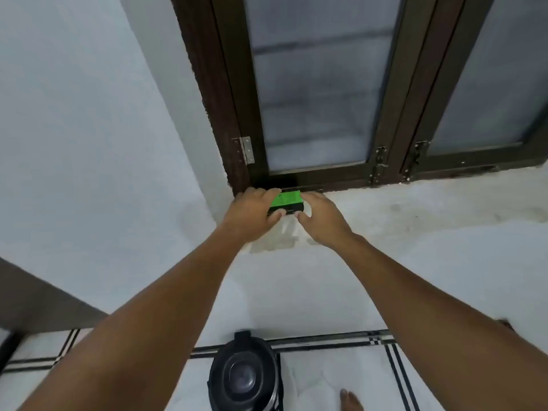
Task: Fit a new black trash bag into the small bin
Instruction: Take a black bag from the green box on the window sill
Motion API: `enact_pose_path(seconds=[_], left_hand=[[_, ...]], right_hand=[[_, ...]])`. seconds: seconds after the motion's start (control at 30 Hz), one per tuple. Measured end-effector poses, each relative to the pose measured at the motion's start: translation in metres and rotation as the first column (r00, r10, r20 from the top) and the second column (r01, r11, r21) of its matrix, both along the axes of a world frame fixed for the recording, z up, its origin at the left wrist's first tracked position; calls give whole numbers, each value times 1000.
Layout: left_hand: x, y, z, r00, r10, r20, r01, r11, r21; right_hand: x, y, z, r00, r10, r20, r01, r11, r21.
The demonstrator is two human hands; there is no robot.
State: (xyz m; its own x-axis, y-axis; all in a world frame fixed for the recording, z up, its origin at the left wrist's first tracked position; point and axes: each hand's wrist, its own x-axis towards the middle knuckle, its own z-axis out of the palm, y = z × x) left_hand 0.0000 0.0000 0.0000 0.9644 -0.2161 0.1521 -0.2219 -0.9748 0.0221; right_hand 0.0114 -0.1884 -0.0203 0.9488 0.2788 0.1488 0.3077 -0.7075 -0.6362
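Observation:
A small pack of black trash bags with a bright green label (287, 201) lies at the left end of the white window sill (415, 209). My left hand (252, 213) grips its left side, thumb under the front edge. My right hand (321, 218) holds its right side, fingers on the pack's end. Down on the floor stands the small black bin (244, 378), seen from above, with its dark inside showing. Both arms are stretched up and forward to the sill.
A dark brown window frame (237, 114) with frosted panes rises behind the sill. White wall fills the left. The white tiled floor (332, 378) has black stripe borders. A bare foot (351, 400) shows at the bottom edge, right of the bin.

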Motion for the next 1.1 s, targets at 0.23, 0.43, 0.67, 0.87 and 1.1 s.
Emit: enact_pose_path(seconds=[0.23, 0.43, 0.67, 0.87, 1.1], left_hand=[[52, -18, -28, 980, 154, -130, -146, 987, 69], [68, -14, -42, 962, 234, -140, -193, 948, 254], [68, -7, -42, 982, 181, -55, -165, 962, 217], [59, -7, -32, 986, 157, -58, -156, 988, 24], [50, -12, -16, 994, 96, -56, -101, 988, -113]], right_hand=[[55, 14, -27, 975, -5, -224, 45, 984, 174], [86, 21, -38, 960, -86, -266, 121, 986, 117], [98, 11, -31, 948, -139, -287, 221, 935, 277], [94, 2, -20, 927, -79, -366, 247, 863, 440], [77, -16, -6, 893, -5, -449, 272, 802, 531]])
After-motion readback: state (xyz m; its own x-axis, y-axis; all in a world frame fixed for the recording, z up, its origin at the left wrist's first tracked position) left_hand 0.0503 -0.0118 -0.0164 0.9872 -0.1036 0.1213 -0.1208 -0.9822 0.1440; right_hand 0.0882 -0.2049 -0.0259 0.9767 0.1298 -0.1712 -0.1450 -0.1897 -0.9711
